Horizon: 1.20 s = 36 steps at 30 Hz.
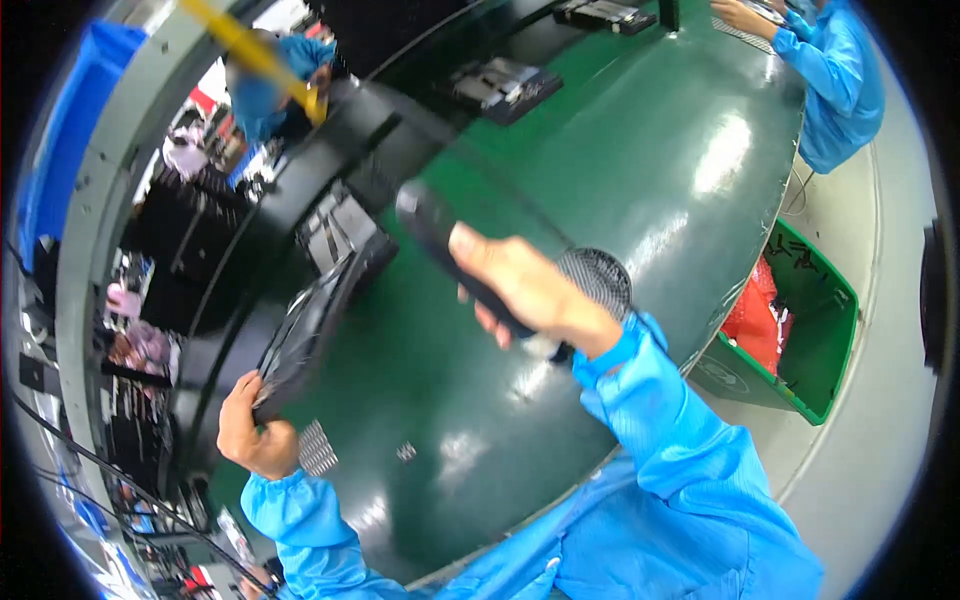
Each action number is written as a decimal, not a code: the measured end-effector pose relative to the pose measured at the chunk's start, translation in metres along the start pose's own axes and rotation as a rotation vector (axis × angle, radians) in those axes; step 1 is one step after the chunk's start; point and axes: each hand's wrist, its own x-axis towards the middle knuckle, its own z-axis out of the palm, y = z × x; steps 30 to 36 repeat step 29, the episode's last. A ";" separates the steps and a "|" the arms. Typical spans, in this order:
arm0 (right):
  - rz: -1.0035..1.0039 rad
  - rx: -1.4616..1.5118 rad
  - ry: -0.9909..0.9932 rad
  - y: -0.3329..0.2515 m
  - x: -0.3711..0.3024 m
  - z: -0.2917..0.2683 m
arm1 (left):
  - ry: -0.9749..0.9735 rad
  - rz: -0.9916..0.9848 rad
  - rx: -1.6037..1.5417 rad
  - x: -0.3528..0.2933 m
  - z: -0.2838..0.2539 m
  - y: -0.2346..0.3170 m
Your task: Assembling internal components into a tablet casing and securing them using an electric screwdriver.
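My left hand point(257, 428) grips the near end of a dark, flat, glossy panel-like device point(305, 335), held tilted above the table's left side. Its far end overlaps an open device with silver parts point(340, 232). My right hand point(520, 285) is wrapped round a black electric screwdriver point(432, 220), which is blurred by motion. The thick end of the screwdriver points up and left, its silver end down by my wrist. Beside that wrist is a round black dish with a grid pattern point(597, 282), partly hidden by my hand and sleeve.
On the green table point(470, 400) lie a small patterned sheet point(318, 447) and a little cluster of tiny parts point(406, 452). More open devices point(505, 90) stand along the dark far strip. A green bin point(835, 340) holds red wrap. A co-worker in blue point(835, 80) sits at far right.
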 end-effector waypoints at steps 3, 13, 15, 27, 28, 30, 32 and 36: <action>-0.065 -0.049 0.111 -0.027 0.003 -0.015 | -0.012 0.123 -0.041 -0.021 0.008 0.039; -0.078 -0.063 0.295 -0.032 0.035 -0.053 | -0.677 0.120 -0.502 -0.116 0.006 0.142; -0.100 -0.057 0.303 -0.027 0.038 -0.052 | -0.631 0.064 -0.594 -0.138 0.017 0.153; -0.340 -0.030 0.299 0.001 0.045 -0.064 | -0.645 0.019 -0.686 -0.137 0.032 0.161; -0.347 -0.024 0.295 0.002 0.046 -0.065 | -0.634 0.027 -0.710 -0.138 0.033 0.160; -0.354 -0.017 0.287 0.003 0.047 -0.065 | -0.622 0.033 -0.729 -0.141 0.033 0.158; -0.354 -0.017 0.287 0.003 0.047 -0.065 | -0.622 0.033 -0.729 -0.141 0.033 0.158; -0.354 -0.017 0.287 0.003 0.047 -0.065 | -0.622 0.033 -0.729 -0.141 0.033 0.158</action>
